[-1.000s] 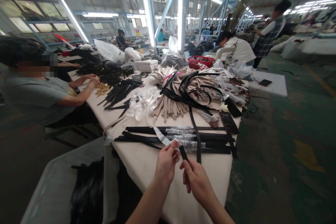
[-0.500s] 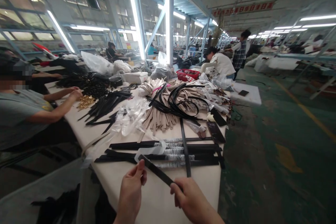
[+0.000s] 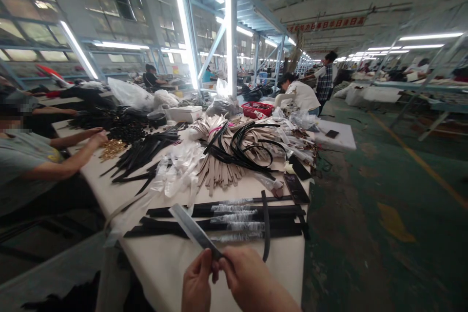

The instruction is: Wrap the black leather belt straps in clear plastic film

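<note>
A black strap [image 3: 215, 252] slants up and to the left from my hands, its far stretch covered by a clear plastic sleeve [image 3: 188, 224]. My left hand [image 3: 197, 278] pinches it low down. Close beside it, my right hand [image 3: 248, 275] grips the same strap with thumb and fingers. Another black length [image 3: 266, 226] rises beyond the right hand; whether it belongs to the held strap is hidden. Behind the hands, several black straps [image 3: 164, 226] lie side by side, their middles wrapped in crinkled clear plastic [image 3: 237, 219].
Beige straps [image 3: 219, 170] with black curled ones on top are heaped mid-table. Clear plastic strips [image 3: 179, 165] lie left of them. A phone [image 3: 296, 187] rests near the right table edge. At left, a co-worker's hands [image 3: 95, 139] are over gold-coloured pieces [image 3: 112, 148].
The plastic sleeve, loose at the strap's tip before, now covers its far stretch. My left hand has moved down the strap toward my right hand. The upright black length has shifted right.
</note>
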`<move>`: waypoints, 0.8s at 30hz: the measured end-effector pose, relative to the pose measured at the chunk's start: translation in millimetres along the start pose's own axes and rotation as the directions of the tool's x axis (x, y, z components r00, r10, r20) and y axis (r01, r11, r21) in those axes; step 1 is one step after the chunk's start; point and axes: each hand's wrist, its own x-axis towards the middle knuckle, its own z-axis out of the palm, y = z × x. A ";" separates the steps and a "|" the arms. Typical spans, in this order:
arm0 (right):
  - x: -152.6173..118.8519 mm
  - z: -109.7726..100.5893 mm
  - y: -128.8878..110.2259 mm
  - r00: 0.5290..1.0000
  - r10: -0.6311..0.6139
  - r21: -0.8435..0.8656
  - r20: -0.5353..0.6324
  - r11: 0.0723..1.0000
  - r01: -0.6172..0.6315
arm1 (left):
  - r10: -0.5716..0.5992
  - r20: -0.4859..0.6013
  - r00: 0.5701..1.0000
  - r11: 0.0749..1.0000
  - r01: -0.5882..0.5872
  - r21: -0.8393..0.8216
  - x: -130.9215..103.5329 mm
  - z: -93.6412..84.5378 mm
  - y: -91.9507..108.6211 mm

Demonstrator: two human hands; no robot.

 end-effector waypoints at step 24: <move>-32.0 21.1 40.4 0.902 0.286 0.391 0.322 0.828 -0.402 | -0.138 0.135 0.981 0.990 0.132 0.058 -25.0 -0.4 -28.5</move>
